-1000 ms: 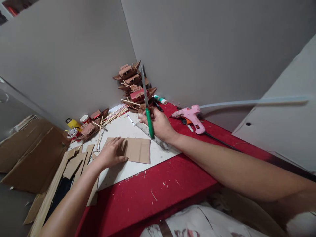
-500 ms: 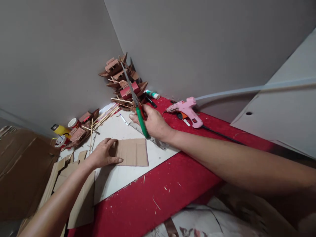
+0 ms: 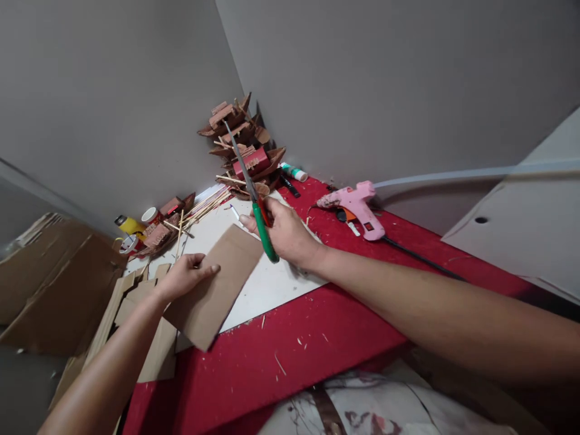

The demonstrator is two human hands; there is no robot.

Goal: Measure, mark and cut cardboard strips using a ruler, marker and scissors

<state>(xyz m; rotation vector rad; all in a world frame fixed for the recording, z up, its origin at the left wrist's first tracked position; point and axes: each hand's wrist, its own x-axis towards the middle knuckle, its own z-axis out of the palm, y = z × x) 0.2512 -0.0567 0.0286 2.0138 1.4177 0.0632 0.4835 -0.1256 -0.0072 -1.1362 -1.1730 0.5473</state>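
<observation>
My left hand (image 3: 190, 277) grips a rectangular piece of cardboard (image 3: 226, 284) by its left edge, thumb on top and fingers beneath. The piece is tilted, with one corner pointing toward me, over a white board (image 3: 258, 302). In my right hand (image 3: 290, 235) is a pair of scissors (image 3: 263, 229) with green and orange handles. Their blades look closed and point up and away from me. The scissors' handle is close to the right edge of the cardboard; whether they touch I cannot tell.
A pink glue gun (image 3: 357, 205) lies on the red table covering (image 3: 290, 356) at right. Model boats (image 3: 249, 151) are stacked in the corner, near thin wooden sticks (image 3: 208, 205). Cardboard strips (image 3: 156, 356) and a cardboard box (image 3: 67, 284) are at left, with cups (image 3: 151, 215) behind.
My left hand has lifted the cardboard from the white board and turned it, so it now lies aslant. My right hand still holds the scissors in much the same pose. The view has shifted slightly.
</observation>
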